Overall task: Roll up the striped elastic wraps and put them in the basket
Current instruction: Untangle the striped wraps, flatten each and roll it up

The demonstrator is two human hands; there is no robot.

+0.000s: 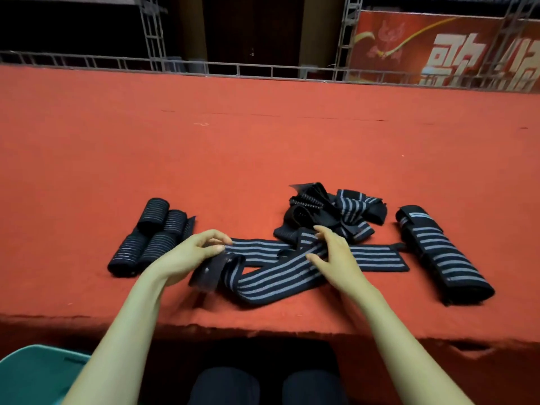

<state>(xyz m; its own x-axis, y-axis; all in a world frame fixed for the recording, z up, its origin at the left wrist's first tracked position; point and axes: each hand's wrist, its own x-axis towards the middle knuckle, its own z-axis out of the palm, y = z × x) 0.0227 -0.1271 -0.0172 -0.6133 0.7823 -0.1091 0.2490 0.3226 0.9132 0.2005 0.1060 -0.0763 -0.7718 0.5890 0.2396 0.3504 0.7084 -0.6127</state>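
A long black wrap with grey stripes point(274, 276) lies unrolled and looped near the front edge of the red table point(263, 141). My left hand point(193, 255) pinches its left end between thumb and fingers. My right hand point(333, 252) grips the strap where it crosses itself. Several rolled wraps point(149, 241) lie in a cluster to the left. A tangled pile of loose wraps point(336, 214) sits just behind my right hand. A flat folded wrap point(441, 255) lies at the right. A teal basket point(38, 375) shows at the bottom left, below the table.
The table's front edge point(263, 328) runs just under my forearms, with my knees point(263, 387) below it. A metal truss rail point(233, 68) borders the far side, and a red banner point(438, 51) hangs behind at the right.
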